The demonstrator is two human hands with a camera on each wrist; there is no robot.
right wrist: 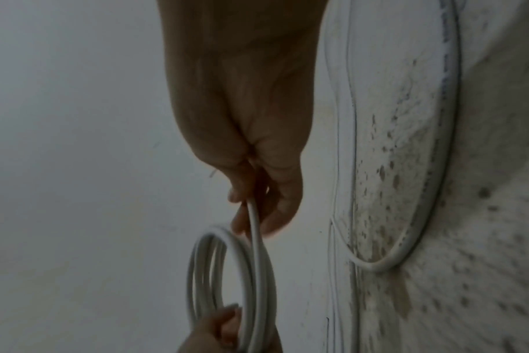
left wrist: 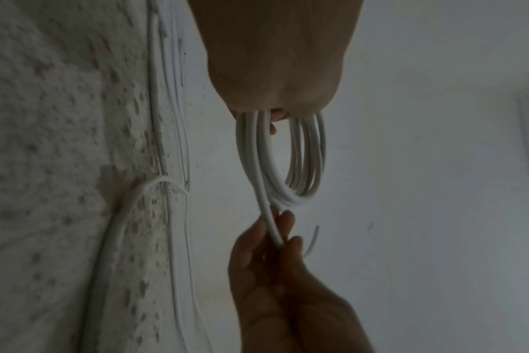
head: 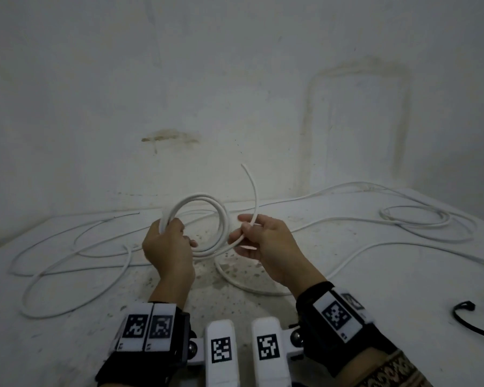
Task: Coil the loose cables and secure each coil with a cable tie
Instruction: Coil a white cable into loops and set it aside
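Two hands are up over the counter [head: 67, 344], and I see both on the same white cable. My left hand [head: 168, 247] has its fingers curled around the left side of the coil [head: 207, 227], several round loops bunched together and held upright above the speckled surface; the left wrist view shows those loops [left wrist: 305, 157] hanging from the fist. My right hand [head: 266, 247] pinches the single strand leaving the coil's right side, thumb and fingers closed on it, and the cable's free end [head: 249, 180] arcs up past the knuckles toward the stained wall [head: 235, 79]. More loose white cable [head: 76, 263] sprawls over the counter on the left and far right, with a smaller flat loop [head: 417, 216] lying well apart on the right. A black cable tie [head: 465, 317] lies near the right edge, away from both hands.
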